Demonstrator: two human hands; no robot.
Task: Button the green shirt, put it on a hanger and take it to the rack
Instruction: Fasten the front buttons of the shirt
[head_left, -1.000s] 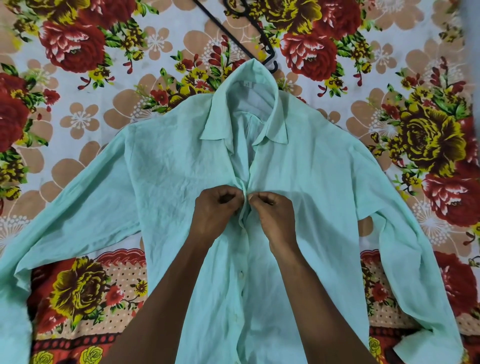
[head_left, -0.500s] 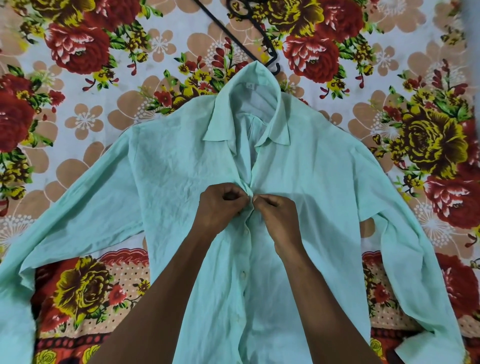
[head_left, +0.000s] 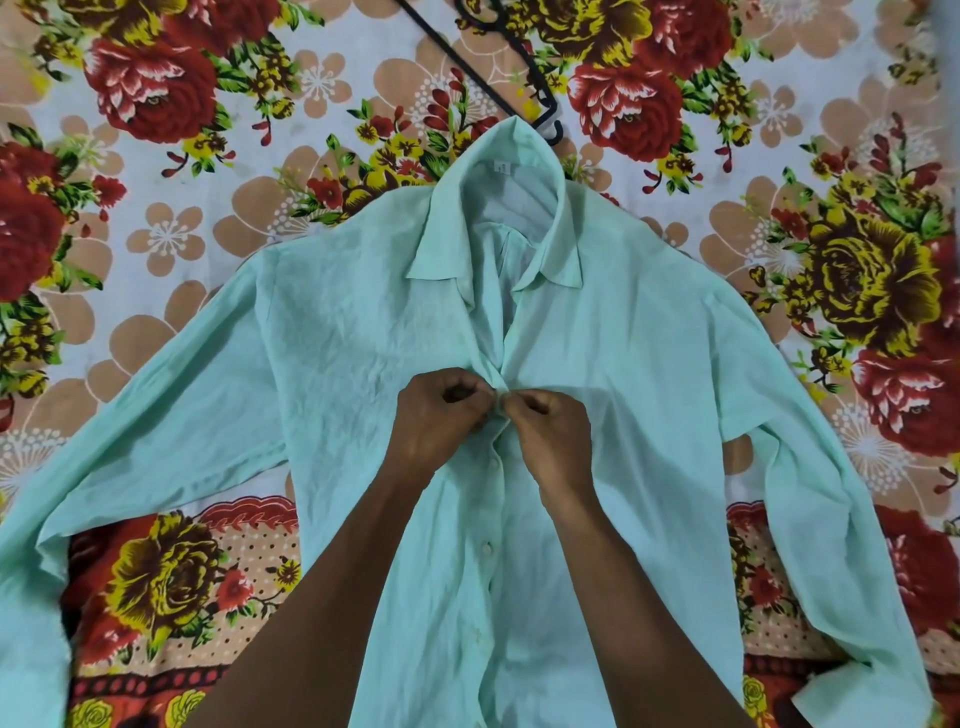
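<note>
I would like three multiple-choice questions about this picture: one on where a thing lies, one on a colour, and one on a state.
1. Where does the thin black plastic hanger lie?
A. beyond the collar
B. on the left sleeve
C. under the hands

2. What colour is the wrinkled long-sleeved shirt?
A. dark blue
B. pale mint green
C. white

3. What are the left hand and the right hand doing?
A. resting flat
B. pinching the shirt's front edges
C. holding the hanger

Answers: 1 A, the hanger rests on the flowered bedsheet past the collar; 2 B, the cloth is light green; 3 B, both hands curl round the front opening at chest height.
</note>
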